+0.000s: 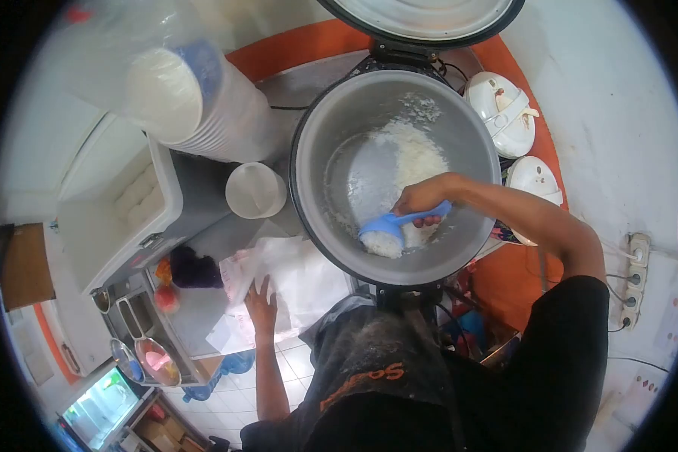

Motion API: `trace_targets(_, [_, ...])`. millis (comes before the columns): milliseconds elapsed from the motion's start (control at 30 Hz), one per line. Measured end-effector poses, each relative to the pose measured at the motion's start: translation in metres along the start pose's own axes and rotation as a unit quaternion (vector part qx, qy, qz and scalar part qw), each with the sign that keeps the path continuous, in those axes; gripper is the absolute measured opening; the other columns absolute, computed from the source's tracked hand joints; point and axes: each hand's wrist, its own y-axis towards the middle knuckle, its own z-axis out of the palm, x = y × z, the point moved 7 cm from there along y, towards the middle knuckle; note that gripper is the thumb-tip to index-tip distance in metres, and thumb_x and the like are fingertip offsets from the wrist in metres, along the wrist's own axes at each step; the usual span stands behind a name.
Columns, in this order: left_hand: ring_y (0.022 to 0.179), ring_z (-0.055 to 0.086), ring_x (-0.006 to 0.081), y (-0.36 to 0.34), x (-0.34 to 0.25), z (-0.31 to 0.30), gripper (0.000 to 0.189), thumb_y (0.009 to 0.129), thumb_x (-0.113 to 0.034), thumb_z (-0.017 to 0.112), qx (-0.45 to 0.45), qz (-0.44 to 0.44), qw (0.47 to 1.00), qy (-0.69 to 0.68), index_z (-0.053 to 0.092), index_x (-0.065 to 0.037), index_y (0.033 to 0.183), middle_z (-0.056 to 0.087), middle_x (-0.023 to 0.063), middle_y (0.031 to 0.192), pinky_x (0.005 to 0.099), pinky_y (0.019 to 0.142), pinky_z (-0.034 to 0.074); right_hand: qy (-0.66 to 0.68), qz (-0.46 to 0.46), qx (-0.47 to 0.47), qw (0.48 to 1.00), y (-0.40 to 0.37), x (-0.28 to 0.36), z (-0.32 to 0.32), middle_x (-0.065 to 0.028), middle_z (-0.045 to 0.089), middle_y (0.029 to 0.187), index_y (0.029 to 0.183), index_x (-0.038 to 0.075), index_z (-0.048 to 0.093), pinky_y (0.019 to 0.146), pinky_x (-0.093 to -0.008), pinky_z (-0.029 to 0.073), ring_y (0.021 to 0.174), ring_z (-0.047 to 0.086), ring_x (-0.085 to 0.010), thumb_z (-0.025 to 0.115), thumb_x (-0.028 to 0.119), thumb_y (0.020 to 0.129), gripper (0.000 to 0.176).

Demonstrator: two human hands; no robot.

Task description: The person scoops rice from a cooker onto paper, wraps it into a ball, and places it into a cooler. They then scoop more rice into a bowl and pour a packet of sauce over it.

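My right hand (423, 202) reaches into a large rice cooker (316, 158), its fingers wrapped round the handle of a blue rice scoop (390, 224). White rice (383, 244) fills the scoop's bowl. More cooked rice (413, 154) lies along one side of the pot, and the bare metal bottom shows on the other side. My left hand (261, 307) lies at the edge of a stack of white wrapping paper (309, 279), fingers apart and touching the sheets. Nothing shows in its grip.
The cooker's hinged lid (429, 19) stands raised at the back. A white plastic cup (256, 190) and a tall stack of cups (226, 105) stand left of the cooker, near an open cooler box (169, 181). Two white-lidded containers (501, 117) and a power strip (635, 282) are at right.
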Motion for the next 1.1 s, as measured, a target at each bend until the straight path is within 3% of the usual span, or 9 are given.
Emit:
trace_targets(167, [0.142,0.042,0.0463,0.029,-0.007,-0.039,0.104,0.066,-0.015,0.091,-0.022,-0.021,0.998,0.050,0.041,-0.018,0.157,0.015,0.0226,0.169,0.0528,0.113,0.042,0.139,0.012,0.121,0.983,-0.015,-0.017,-0.006,-0.0008,0.055,0.074,0.136,0.010,0.058,0.042,-0.0231,0.041,0.051,0.046,-0.0060,0.045,0.028,0.111,0.033])
trace_targets(233, [0.146,0.037,0.0469,0.033,0.018,-0.041,0.113,0.061,-0.017,0.094,-0.031,-0.087,0.988,-0.123,0.038,-0.018,0.159,0.008,0.0215,0.171,0.0537,0.111,0.045,0.215,0.003,0.156,0.964,-0.031,-0.013,-0.004,-0.0007,0.053,0.072,0.133,0.010,0.058,0.038,-0.0218,0.037,0.046,0.044,-0.0051,0.046,0.029,0.111,0.031])
trace_targets(367, [0.147,0.035,0.0479,0.036,0.060,-0.034,0.108,0.063,-0.026,0.094,-0.081,-0.050,0.995,-0.030,0.042,-0.015,0.157,0.020,0.0245,0.168,0.0543,0.111,0.045,0.281,-0.051,0.129,0.950,-0.061,-0.004,-0.009,-0.0004,0.050,0.069,0.128,0.009,0.057,0.031,-0.0216,0.034,0.041,0.041,-0.0046,0.047,0.030,0.111,0.028])
trace_targets(500, [0.152,0.023,0.0474,0.026,0.049,-0.024,0.094,0.066,-0.030,0.092,-0.020,-0.016,0.999,-0.021,0.052,-0.020,0.151,0.026,0.0207,0.167,0.0605,0.119,0.026,0.358,-0.166,0.018,0.918,-0.100,-0.006,-0.012,-0.0029,0.049,0.066,0.126,0.005,0.055,0.025,-0.0229,0.032,0.035,0.039,-0.0064,0.044,0.028,0.111,0.029])
trace_targets(633, [0.158,0.011,0.0421,-0.020,-0.002,0.023,0.093,0.080,-0.052,0.079,0.115,0.084,0.987,0.069,0.039,-0.027,0.160,0.012,0.0137,0.173,0.0681,0.123,0.014,0.529,-0.241,0.000,0.814,-0.132,0.001,0.041,-0.0054,0.049,0.065,0.114,0.000,0.055,0.024,-0.0258,0.035,0.032,0.041,-0.0096,0.041,0.034,0.111,0.037])
trace_targets(700, [0.158,0.013,0.0407,-0.044,-0.015,0.040,0.094,0.083,-0.053,0.076,0.112,0.091,0.988,0.049,0.034,-0.024,0.161,0.013,0.0138,0.172,0.0684,0.122,0.015,0.576,-0.373,0.262,0.679,-0.150,0.021,0.087,-0.0047,0.042,0.058,0.100,-0.004,0.053,0.027,-0.0309,0.038,0.035,0.044,-0.0144,0.033,0.037,0.111,0.048])
trace_targets(900, [0.156,0.021,0.0386,-0.081,-0.038,0.040,0.083,0.087,-0.042,0.074,0.085,0.095,0.992,-0.022,0.040,-0.013,0.157,0.022,0.0160,0.169,0.0568,0.124,0.023,0.736,-0.343,0.162,0.561,-0.140,0.057,0.199,-0.0076,0.045,0.054,0.087,0.000,0.048,0.029,-0.0311,0.042,0.036,0.050,-0.0165,0.028,0.042,0.110,0.052])
trace_targets(967, [0.148,0.035,0.0420,-0.078,-0.030,0.036,0.070,0.085,-0.026,0.077,0.046,0.111,0.990,-0.076,0.050,-0.009,0.147,0.034,0.0190,0.163,0.0530,0.120,0.032,0.578,-0.436,0.279,0.630,-0.130,0.056,0.205,-0.0020,0.046,0.066,0.092,0.003,0.052,0.027,-0.0265,0.038,0.035,0.046,-0.0109,0.034,0.046,0.111,0.050])
trace_targets(1100, [0.132,0.051,0.0376,-0.069,-0.014,0.044,0.048,0.082,-0.019,0.076,-0.036,0.220,0.973,-0.055,0.062,-0.006,0.126,0.053,0.0167,0.146,0.0506,0.107,0.042,0.613,-0.337,0.008,0.715,-0.129,0.051,0.164,0.0001,0.046,0.073,0.115,0.008,0.053,0.030,-0.0200,0.036,0.043,0.041,-0.0038,0.038,0.037,0.113,0.032])
